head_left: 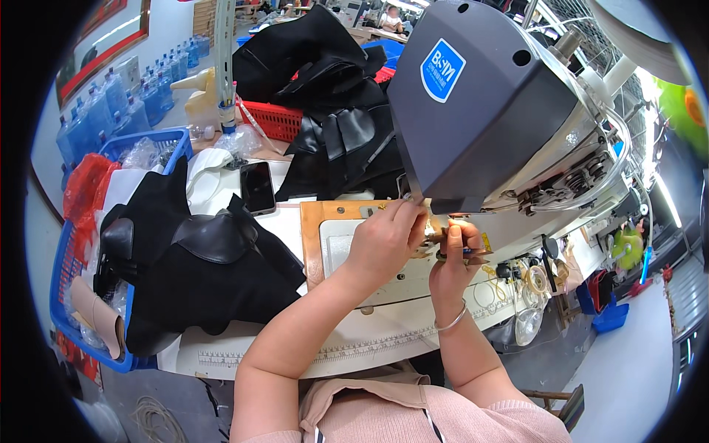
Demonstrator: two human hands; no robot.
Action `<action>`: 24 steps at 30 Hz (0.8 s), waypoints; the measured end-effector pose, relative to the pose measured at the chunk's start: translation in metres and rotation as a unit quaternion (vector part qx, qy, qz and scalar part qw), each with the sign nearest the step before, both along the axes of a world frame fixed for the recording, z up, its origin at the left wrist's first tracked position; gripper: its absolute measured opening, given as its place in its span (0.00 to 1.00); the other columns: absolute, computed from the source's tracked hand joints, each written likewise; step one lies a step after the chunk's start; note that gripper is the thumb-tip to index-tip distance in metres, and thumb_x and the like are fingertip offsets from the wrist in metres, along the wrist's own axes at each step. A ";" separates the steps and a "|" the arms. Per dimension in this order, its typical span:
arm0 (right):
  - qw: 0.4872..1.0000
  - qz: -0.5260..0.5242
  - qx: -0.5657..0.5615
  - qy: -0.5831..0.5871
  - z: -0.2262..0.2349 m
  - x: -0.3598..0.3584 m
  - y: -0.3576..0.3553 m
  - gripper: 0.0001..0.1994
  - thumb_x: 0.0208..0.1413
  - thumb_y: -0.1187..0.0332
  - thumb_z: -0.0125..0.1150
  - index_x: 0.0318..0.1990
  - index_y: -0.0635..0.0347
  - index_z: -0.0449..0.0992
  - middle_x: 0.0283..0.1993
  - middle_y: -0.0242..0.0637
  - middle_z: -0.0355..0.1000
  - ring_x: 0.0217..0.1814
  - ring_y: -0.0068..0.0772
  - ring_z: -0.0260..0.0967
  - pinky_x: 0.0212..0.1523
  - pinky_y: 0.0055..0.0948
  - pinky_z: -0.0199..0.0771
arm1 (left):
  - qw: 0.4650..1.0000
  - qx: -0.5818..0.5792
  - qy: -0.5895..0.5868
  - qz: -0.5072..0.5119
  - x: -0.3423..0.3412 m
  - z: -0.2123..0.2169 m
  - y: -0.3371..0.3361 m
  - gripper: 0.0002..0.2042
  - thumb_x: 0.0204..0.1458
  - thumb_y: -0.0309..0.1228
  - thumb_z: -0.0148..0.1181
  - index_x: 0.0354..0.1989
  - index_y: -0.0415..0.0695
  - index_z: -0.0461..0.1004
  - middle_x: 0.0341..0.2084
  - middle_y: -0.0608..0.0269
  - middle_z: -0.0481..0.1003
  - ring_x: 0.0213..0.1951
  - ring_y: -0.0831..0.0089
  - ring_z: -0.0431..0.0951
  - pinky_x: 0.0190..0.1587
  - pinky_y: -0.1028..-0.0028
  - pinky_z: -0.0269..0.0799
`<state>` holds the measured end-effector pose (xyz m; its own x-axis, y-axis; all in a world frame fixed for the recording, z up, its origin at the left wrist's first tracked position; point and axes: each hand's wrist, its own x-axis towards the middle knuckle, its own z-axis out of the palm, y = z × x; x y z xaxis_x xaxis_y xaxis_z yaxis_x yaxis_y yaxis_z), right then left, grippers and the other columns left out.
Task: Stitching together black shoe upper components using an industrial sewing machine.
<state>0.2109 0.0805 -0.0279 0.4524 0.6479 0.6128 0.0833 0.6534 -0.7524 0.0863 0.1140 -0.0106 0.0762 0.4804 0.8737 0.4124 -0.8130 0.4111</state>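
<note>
Both my hands are under the dark grey head of an industrial sewing machine [487,111], close to its needle area. My left hand [388,240] is closed in a pinch just below the head's lower edge, and what its fingertips hold, if anything, is too small to make out. Just right of it, my right hand [454,262] has its thumb raised against its fingers. A small pointed tool [475,259], possibly thread snips, juts out to the right from that grip. The machine's white bed plate [341,247] with a wooden border lies beside my left forearm.
Black cut pieces [214,273] lie at the left, partly over a blue basket [63,295]. A phone [257,188] rests behind them. More black material [317,66] is piled by a red crate [273,120]. A ruler strip [354,345] runs along the table's front edge.
</note>
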 end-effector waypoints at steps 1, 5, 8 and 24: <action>1.000 0.000 0.001 0.000 -0.001 0.000 0.000 0.03 0.58 0.75 0.52 0.34 0.60 0.72 0.28 0.21 0.64 0.27 0.09 0.53 0.29 0.12 0.53 | 1.000 -0.002 0.001 0.001 0.000 0.000 0.000 0.07 0.47 0.26 0.59 0.34 0.40 0.70 0.24 0.61 0.72 0.24 0.66 0.75 0.24 0.72 0.72; 1.000 0.001 0.000 -0.003 0.000 -0.001 -0.001 0.03 0.58 0.75 0.52 0.34 0.60 0.72 0.29 0.21 0.65 0.28 0.09 0.54 0.30 0.13 0.55 | 1.000 -0.002 0.006 0.003 -0.002 0.001 -0.001 0.07 0.47 0.26 0.59 0.33 0.40 0.70 0.24 0.61 0.73 0.24 0.66 0.75 0.24 0.72 0.72; 1.000 0.002 -0.005 -0.009 0.000 0.000 -0.003 0.03 0.58 0.75 0.52 0.34 0.60 0.72 0.29 0.21 0.65 0.28 0.09 0.54 0.30 0.13 0.54 | 1.000 -0.001 0.001 0.002 -0.001 0.002 -0.001 0.06 0.47 0.26 0.59 0.33 0.40 0.70 0.24 0.61 0.72 0.23 0.66 0.75 0.24 0.72 0.72; 1.000 0.023 0.004 0.006 0.005 -0.002 -0.007 0.02 0.58 0.74 0.52 0.35 0.60 0.71 0.31 0.22 0.66 0.29 0.08 0.55 0.31 0.12 0.55 | 0.998 0.052 0.039 0.001 -0.009 0.009 -0.001 0.06 0.45 0.25 0.60 0.31 0.42 0.70 0.23 0.63 0.71 0.22 0.67 0.73 0.24 0.72 0.69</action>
<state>0.2085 0.0733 -0.0227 0.4297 0.6626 0.6135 0.0449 0.6629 -0.7474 0.0768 0.1133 -0.0018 0.1446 0.3873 0.9105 0.4419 -0.8486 0.2908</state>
